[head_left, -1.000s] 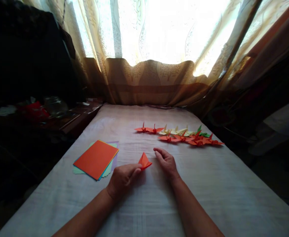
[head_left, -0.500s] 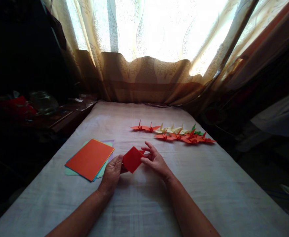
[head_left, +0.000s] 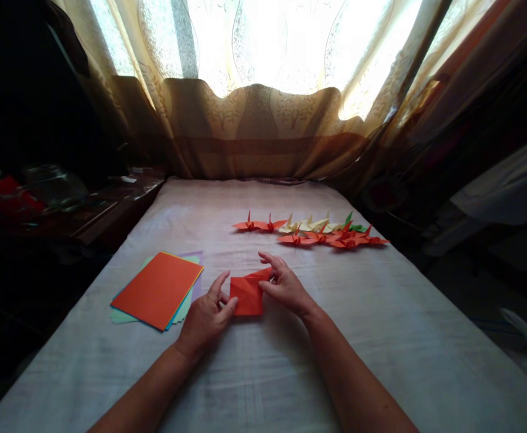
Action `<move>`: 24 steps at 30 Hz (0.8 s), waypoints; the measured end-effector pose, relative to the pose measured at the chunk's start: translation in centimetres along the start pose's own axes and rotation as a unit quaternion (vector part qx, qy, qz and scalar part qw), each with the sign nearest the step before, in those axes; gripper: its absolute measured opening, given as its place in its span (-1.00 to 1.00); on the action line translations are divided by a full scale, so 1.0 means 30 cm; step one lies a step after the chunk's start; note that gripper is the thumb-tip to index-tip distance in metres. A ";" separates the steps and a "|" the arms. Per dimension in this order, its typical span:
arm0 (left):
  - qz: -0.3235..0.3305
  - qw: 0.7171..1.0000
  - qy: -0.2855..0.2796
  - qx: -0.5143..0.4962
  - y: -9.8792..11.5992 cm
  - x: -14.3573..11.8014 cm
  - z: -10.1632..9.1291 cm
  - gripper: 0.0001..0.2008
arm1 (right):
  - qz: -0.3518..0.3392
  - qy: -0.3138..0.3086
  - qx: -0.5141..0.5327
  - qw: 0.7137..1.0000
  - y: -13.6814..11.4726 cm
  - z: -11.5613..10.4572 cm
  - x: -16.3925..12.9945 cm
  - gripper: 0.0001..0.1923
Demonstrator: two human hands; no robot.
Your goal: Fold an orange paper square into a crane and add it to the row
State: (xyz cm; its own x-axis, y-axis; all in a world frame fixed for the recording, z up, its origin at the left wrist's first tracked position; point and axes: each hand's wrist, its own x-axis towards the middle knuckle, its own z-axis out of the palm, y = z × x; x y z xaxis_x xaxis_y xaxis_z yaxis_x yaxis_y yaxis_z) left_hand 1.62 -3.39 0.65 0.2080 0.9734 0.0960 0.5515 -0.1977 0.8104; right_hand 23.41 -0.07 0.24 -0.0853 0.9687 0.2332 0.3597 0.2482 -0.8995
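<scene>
A folded piece of red-orange origami paper (head_left: 246,296) is between my two hands, low over the bed. It shows as a small square with a pointed flap lifted at its upper right. My left hand (head_left: 209,313) holds the left edge, the thumb on the paper's front and the index finger raised. With thumb and fingers closed, my right hand (head_left: 285,287) pinches the lifted flap; its upper finger sticks out. Some fingertips are hidden behind the paper. Left of my left hand lies a stack of coloured paper sheets (head_left: 157,290), orange on top.
Finished paper cranes sit beyond my hands: several orange ones (head_left: 295,239), pale yellow ones (head_left: 310,225) and a green one (head_left: 357,227). A white sheet (head_left: 191,210) covers the bed. A dark side table with a glass jar (head_left: 53,185) stands left. Curtains (head_left: 254,129) hang at the back.
The paper has turned from a diamond to a square lying edge-on to me and has come lower. My left index finger has lifted. The camera view has shifted slightly.
</scene>
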 end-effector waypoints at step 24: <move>0.176 0.953 0.048 0.240 -0.015 -0.006 -0.023 -0.80 | -0.095 0.058 -0.023 0.994 0.049 0.126 -0.006 -0.49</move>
State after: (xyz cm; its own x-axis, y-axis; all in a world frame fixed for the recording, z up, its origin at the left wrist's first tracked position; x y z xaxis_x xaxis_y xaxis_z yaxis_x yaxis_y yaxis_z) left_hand 0.78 -3.38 0.66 0.3872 0.8381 0.3842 0.7720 -0.5226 0.3619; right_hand 20.45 0.15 -2.51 -0.0498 0.8967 0.4399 0.3902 0.4229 -0.8179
